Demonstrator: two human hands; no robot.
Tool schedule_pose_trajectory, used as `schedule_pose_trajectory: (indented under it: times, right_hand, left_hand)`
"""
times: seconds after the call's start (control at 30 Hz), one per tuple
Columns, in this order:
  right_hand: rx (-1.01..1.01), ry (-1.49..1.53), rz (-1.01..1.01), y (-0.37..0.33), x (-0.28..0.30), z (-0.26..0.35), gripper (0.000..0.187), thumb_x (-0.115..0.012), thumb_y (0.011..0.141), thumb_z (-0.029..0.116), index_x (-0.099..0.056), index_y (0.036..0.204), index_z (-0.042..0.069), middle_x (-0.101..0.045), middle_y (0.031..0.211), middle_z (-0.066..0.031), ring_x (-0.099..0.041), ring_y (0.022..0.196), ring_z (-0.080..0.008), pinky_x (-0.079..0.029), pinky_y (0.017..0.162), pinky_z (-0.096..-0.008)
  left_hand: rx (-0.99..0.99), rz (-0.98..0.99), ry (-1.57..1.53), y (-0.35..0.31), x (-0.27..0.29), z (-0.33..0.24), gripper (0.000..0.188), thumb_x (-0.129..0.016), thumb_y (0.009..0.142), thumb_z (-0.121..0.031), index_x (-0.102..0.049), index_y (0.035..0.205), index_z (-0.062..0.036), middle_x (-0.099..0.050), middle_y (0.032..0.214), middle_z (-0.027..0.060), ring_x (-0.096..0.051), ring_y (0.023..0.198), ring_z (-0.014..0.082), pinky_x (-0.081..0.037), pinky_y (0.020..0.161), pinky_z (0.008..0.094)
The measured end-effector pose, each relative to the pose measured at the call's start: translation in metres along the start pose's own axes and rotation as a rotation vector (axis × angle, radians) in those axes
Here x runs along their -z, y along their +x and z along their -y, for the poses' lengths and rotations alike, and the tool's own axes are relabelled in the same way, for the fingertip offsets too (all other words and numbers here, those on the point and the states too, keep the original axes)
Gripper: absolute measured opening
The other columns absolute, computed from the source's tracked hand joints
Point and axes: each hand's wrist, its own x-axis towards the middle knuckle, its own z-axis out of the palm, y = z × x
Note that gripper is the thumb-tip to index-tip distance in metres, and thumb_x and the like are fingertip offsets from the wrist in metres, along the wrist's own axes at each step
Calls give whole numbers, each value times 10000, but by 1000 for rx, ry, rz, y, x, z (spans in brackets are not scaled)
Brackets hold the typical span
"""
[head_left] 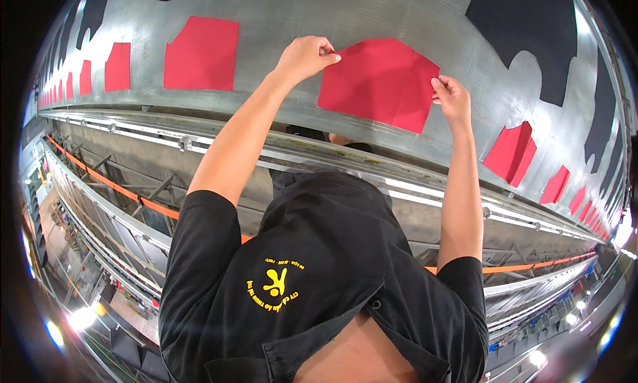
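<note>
A red cut fabric piece [382, 84] lies on or just over the long grey metal table in front of me. My left hand [307, 56] pinches its upper left corner between thumb and fingers. At its right edge, near the upper right corner, my right hand [452, 96] is closed in a pinch on the same piece. Faint crease lines run down the fabric's right part. Whether its middle touches the tabletop I cannot tell.
More red pieces lie in a row along the near side, one to the left [201, 54] and one to the right [510, 154]. Larger black fabric pieces [531, 24] lie farther back on the grey table [279, 117]. A metal rail [226, 144] runs along its near edge.
</note>
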Motion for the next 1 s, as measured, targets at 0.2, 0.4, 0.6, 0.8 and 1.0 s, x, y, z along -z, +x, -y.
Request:
schedule_pose_trajectory:
  times: [0.2, 0.4, 0.6, 0.8, 1.0]
  right_hand:
    - [-36, -49, -8, -9, -1, 4, 340, -742, 980, 232, -710, 1164, -52, -738, 926, -60, -678, 787, -114, -571, 698, -278]
    - [-14, -71, -3, -4, 0, 3, 355, -749, 973, 242, -708, 1166, -52, -729, 914, -61, -676, 761, -117, -564, 686, -274]
    - [-83, -34, 6, -13, -1, -1, 371, -752, 970, 248, -704, 1184, -52, -732, 914, -67, -675, 735, -122, -568, 680, -271]
    - [-41, -13, -34, -16, -6, -15, 340, -749, 967, 228, -712, 1166, -45, -744, 912, -68, -679, 726, -113, -570, 662, -269]
    - [-4, 35, -27, -27, -6, -4, 270, -741, 964, 152, -714, 1149, -43, -755, 924, -73, -695, 723, -109, -580, 632, -272]
  left_hand:
    - [16, -19, -105, -2, -4, 19, 368, -780, 888, -349, -743, 1117, -64, -761, 1029, 117, -723, 973, 252, -562, 858, 381]
    - [23, -38, -146, 6, -3, 19, 384, -788, 886, -348, -716, 1135, -65, -751, 1039, 110, -720, 938, 261, -566, 833, 390]
    - [-204, -490, 231, -15, -37, 12, 396, -745, 944, -348, -625, 1192, -63, -699, 1038, 100, -667, 1027, 258, -535, 875, 430]
    - [-578, -189, 577, -64, -105, 20, 974, -391, 980, -752, -234, 1634, -47, -220, 1695, 200, -184, 1581, 357, -157, 1291, 493]
    - [-555, -119, 581, -63, -116, 0, 1123, -371, 937, -825, -181, 1635, 35, -155, 1712, 240, -102, 1605, 368, -84, 1305, 509]
